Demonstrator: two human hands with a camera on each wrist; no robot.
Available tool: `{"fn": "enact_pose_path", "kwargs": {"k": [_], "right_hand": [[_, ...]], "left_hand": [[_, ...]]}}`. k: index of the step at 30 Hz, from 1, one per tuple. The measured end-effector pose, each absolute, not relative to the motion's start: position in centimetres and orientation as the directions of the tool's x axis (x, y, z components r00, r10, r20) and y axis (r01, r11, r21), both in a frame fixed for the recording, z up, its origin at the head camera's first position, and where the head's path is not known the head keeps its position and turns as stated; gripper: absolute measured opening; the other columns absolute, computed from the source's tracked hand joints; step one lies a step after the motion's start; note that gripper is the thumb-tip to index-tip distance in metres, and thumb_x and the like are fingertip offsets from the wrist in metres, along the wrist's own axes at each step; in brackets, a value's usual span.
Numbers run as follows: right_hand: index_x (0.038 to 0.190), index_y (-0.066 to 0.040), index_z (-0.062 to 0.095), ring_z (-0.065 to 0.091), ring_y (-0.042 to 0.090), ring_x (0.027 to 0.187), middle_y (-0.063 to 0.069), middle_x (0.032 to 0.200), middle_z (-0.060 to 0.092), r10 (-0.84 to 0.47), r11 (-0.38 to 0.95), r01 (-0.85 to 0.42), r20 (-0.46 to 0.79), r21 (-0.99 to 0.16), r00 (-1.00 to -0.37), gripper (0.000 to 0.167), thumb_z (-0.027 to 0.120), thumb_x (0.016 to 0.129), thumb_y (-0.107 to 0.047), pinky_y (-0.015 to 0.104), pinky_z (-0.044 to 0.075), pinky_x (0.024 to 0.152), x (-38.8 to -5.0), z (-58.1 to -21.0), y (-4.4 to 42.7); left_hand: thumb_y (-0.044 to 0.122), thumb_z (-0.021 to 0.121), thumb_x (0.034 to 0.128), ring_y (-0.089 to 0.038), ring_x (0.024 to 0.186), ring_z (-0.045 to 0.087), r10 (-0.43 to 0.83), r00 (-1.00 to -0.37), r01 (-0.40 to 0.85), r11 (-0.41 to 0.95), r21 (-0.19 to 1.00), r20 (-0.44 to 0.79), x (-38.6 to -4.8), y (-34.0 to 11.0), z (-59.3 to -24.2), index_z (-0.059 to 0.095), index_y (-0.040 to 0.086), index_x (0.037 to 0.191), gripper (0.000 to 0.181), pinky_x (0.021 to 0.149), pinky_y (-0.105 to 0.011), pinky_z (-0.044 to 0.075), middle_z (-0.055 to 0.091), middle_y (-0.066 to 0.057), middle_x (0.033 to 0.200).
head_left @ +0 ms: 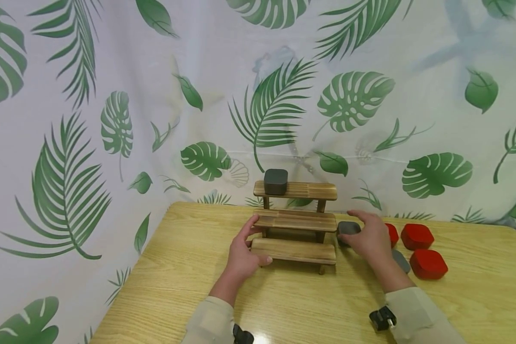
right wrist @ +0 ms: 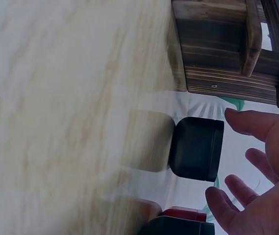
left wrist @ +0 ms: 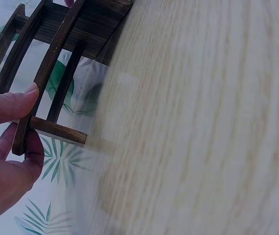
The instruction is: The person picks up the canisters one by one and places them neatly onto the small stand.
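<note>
A three-tier wooden display stand [head_left: 294, 246] stands on the table, with a dark grey rounded box [head_left: 275, 182] on the left of its top tier. My left hand [head_left: 242, 258] grips the stand's left end. In the left wrist view, that hand's thumb and fingers [left wrist: 7, 105] close around the end of one board. Just right of the stand, my right hand [head_left: 371, 239] is held over a second dark grey box [head_left: 348, 225]. The right wrist view has this box [right wrist: 195, 148] on the tabletop, with the spread fingers and thumb of the hand [right wrist: 266, 186] apart from it.
Farther right lie red rounded boxes, one at the back [head_left: 417, 235], one in front [head_left: 429, 264] and one partly behind the right hand [head_left: 392, 234]. Another grey box [head_left: 401, 261] is half hidden by the right wrist. A leaf-patterned cloth [head_left: 284, 110] hangs behind the table [head_left: 189, 267].
</note>
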State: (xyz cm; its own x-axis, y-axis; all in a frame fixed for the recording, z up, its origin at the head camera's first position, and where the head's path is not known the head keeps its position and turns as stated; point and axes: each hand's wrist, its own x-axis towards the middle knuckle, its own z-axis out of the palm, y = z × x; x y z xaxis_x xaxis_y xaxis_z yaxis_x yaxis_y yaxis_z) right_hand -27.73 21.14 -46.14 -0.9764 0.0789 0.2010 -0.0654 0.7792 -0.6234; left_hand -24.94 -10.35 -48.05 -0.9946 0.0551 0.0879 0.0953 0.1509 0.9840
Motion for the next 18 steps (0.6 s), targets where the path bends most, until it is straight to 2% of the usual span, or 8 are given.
{"fn": "enact_pose_path", "kwargs": {"k": [12, 18], "right_hand": [[0.133, -0.002, 0.061, 0.045, 0.052, 0.12, 0.031, 0.134, 0.05, 0.073, 0.787, -0.057, 0.184, -0.615, -0.98, 0.064, 0.086, 0.075, -0.013, 0.063, 0.043, 0.089, -28.11, -46.95, 21.07], [0.131, -0.002, 0.063, 0.049, 0.051, 0.115, 0.031, 0.132, 0.052, 0.067, 0.799, -0.057, 0.182, -0.599, -0.981, 0.063, 0.087, 0.074, -0.013, 0.061, 0.046, 0.084, -28.23, -47.23, 20.97]], "left_hand": [[-0.022, 0.081, 0.0634, -0.036, 0.101, 0.049, 0.05, -0.995, 0.088, 0.157, 0.984, 0.081, -24.81, -10.3, -47.91, 0.045, 0.033, 0.15, 0.109, 0.064, -0.035, 0.053, 0.056, -0.008, 0.134], [-0.022, 0.08, 0.0637, -0.037, 0.101, 0.049, 0.055, -0.995, 0.092, 0.147, 0.985, 0.085, -24.45, -10.26, -47.3, 0.044, 0.03, 0.152, 0.108, 0.064, -0.036, 0.052, 0.055, -0.011, 0.135]]}}
